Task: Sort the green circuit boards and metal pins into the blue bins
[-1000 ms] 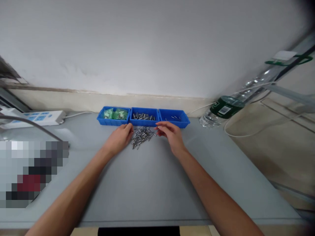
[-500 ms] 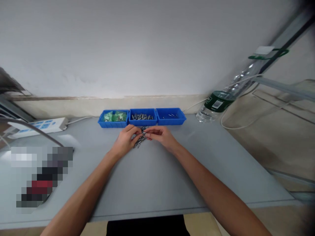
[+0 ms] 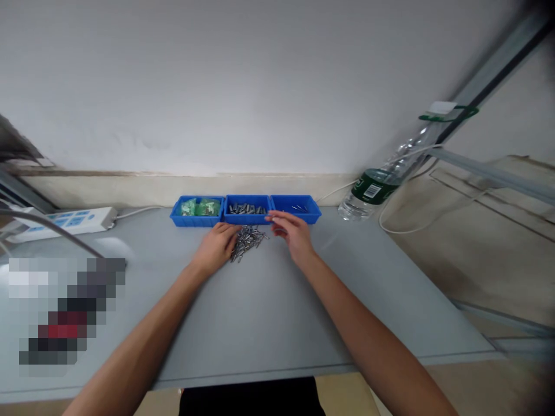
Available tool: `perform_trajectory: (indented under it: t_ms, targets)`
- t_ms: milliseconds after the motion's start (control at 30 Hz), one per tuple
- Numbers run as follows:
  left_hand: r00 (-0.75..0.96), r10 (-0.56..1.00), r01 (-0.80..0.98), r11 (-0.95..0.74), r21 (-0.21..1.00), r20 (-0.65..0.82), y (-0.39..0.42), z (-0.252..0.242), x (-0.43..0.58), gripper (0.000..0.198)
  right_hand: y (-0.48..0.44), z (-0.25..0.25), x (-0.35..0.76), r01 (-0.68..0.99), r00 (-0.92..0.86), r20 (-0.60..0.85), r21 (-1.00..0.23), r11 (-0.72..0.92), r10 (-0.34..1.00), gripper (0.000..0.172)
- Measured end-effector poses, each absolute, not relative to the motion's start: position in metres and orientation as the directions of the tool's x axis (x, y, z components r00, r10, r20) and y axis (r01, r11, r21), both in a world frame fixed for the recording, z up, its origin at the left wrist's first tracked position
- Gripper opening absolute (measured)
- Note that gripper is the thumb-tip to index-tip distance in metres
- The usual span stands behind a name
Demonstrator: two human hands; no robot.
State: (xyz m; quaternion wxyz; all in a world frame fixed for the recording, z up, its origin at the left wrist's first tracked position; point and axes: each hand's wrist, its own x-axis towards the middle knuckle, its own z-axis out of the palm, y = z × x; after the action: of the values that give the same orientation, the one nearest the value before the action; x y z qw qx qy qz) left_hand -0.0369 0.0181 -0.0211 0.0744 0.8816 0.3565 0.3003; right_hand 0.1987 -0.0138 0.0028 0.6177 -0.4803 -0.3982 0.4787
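Observation:
A loose pile of small metal parts (image 3: 248, 240) lies on the grey table (image 3: 269, 312) in front of three blue bins. My left hand (image 3: 215, 247) rests at the pile's left edge, its fingers curled onto the parts. My right hand (image 3: 291, 232) hovers just right of the pile, its fingertips drawn together near the front rim where the middle bin (image 3: 247, 218) meets the right bin (image 3: 303, 217). What the fingers hold is too small to see. The left bin (image 3: 196, 219) holds green packets, the middle one metal pieces, the right one a few thin pieces.
A white power strip (image 3: 65, 222) with its cable lies at the far left. A plastic water bottle (image 3: 368, 193) lies tilted at the back right beside a white cord (image 3: 403, 225). A blurred-out patch (image 3: 65, 312) covers the near left. The wall stands close behind the bins.
Half a second ago both hands met over the pile. My right hand has since moved up and right toward the bins, while my left hand has settled at the pile's left edge.

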Motion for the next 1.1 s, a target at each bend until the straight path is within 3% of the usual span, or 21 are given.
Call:
perform_trajectory:
  t_ms: [67,167,633,733,933,1100]
  targets:
    - [0.623,0.659,0.588,-0.750,0.304,0.421,0.022,-0.026,-0.040,0.046,-0.011,0.002,0.206,-0.224,0.354,0.033,-0.967,0.119,0.935,0.037]
    - [0.663,0.661,0.609,-0.750,0.260,0.353,0.026,-0.029,-0.044,0.061,-0.007,-0.001,0.213,-0.240,0.405,0.017,-0.963,0.124,0.914,0.049]
    - [0.526,0.778,0.712,-0.624,0.323,0.344,0.030,-0.020,-0.051,0.020,-0.012,-0.001,0.200,-0.226,0.341,0.015,-0.969,0.098,0.940,0.043]
    - [0.486,0.805,0.723,-0.590,0.361,0.341,0.031,-0.022,-0.049,0.019,-0.012,-0.004,0.198,-0.211,0.318,0.025,-0.973,0.097,0.948,0.041]
    - [0.522,0.793,0.728,-0.606,0.320,0.314,0.032,-0.028,-0.048,0.024,-0.015,-0.006,0.192,-0.224,0.245,0.029,-0.971,0.085,0.969,0.033]
    - [0.525,0.742,0.576,-0.671,0.467,0.418,0.026,-0.015,-0.045,0.017,-0.016,-0.007,0.187,-0.122,0.135,0.071,-0.989,0.088,0.988,0.028]
